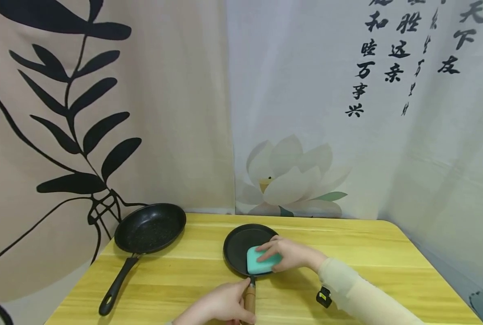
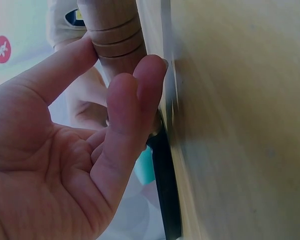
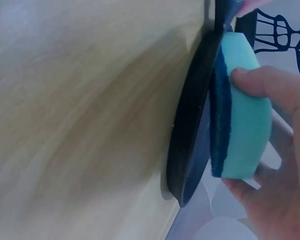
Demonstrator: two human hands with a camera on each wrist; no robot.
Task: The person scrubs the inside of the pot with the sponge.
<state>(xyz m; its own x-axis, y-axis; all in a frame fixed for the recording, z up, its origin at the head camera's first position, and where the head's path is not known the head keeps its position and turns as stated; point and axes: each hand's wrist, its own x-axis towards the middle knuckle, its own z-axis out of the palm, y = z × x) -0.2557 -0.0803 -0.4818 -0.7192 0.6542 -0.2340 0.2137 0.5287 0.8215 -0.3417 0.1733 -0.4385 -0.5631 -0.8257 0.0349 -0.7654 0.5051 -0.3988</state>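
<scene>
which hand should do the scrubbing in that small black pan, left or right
Right, most likely. The right hand already grips the teal sponge, its dark scouring side facing the small pan. The left hand grips the wooden handle, so it seems better placed to steady the pan.

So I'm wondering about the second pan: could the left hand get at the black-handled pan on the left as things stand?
Probably yes, but not freely: the left hand grips the small pan's wooden handle and would have to let go. The bare table between it and the black-handled pan leaves the way open.
</scene>
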